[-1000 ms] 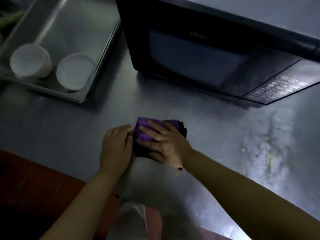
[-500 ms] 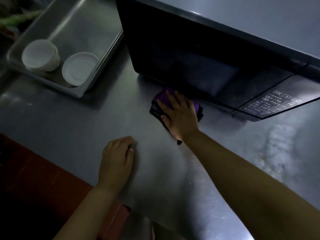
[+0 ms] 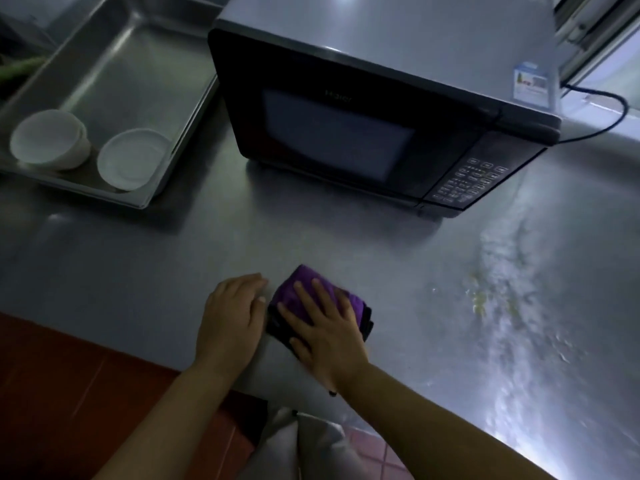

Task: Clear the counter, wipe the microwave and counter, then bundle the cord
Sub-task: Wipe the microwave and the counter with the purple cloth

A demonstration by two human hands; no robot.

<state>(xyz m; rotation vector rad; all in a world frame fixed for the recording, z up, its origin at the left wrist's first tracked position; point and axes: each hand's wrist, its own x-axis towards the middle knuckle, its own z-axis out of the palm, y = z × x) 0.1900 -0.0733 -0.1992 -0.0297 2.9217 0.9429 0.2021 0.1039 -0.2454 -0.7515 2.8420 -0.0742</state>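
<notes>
Back from the foot of the microwave [image 3: 363, 109], the right hand [image 3: 325, 327] now presses the folded purple cloth [image 3: 301, 299] flat near the front edge of the steel counter [image 3: 138, 258], fingers straight and spread, forearm reaching in from the lower right. Just beside the cloth, the left hand [image 3: 232, 313] rests palm-down on the counter, fingers relaxed and holding nothing. Behind the microwave's right side, the black cord [image 3: 613, 109] loops across the counter.
</notes>
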